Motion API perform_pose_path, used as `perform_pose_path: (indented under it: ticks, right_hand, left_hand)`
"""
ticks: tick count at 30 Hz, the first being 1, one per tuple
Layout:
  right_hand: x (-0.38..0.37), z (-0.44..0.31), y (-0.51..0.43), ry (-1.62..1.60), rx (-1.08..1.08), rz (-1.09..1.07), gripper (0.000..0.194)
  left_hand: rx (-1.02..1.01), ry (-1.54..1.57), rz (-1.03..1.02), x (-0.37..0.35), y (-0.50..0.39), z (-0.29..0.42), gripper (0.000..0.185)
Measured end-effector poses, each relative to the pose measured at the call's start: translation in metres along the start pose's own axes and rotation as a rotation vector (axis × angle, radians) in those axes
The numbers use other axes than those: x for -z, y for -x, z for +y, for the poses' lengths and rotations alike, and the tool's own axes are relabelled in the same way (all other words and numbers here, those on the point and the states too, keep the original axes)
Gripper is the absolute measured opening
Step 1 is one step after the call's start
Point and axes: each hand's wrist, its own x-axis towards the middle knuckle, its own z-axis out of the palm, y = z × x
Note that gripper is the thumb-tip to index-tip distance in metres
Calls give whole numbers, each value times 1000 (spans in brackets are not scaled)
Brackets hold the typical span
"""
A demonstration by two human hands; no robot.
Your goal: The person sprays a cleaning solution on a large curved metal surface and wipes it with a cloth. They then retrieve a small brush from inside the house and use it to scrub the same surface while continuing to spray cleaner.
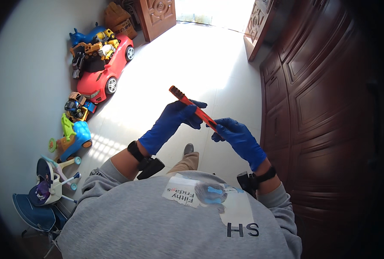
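Observation:
A slim red-orange hand tool [200, 112] slants in front of my body. Its far end is dark and ridged, and a black patch marks the lower part; its exact kind is unclear. My left hand [181, 113], in a blue glove, grips it near the middle. With fingers pinched around the near end, my right hand [237, 133], gloved the same way, also holds it. That end is partly hidden by the right fingers. Both hands are in mid-air above the pale tiled floor [166, 68].
Along the left wall stand a red ride-on car [93, 84] loaded with toy trucks, a blue-and-orange ride-on toy [78, 134] and a dark blue stroller [36, 213]. Dark wooden panelling [318, 106] lines the right. An open wooden door [159, 17] flanks the bright doorway ahead.

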Motion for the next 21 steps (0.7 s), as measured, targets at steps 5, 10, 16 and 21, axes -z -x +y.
perform_pose_path:
  ticks: [5,10,16,21]
  right_hand:
    - [103,-23,-114,57,-39,34,30]
    - [197,-34,-202,-13,-34,131,30]
    - [301,-35,-320,-42,32,123,32]
    - [374,-95,-451,-69,35,59,32]
  left_hand:
    - [-37,-41,-59,21,-162,5,48]
    - [14,-18,-137,26,-312,20,50]
    - [-5,-74,-152,43,-472,10,51]
    - [-12,-68,-134,88,-608,75,53]
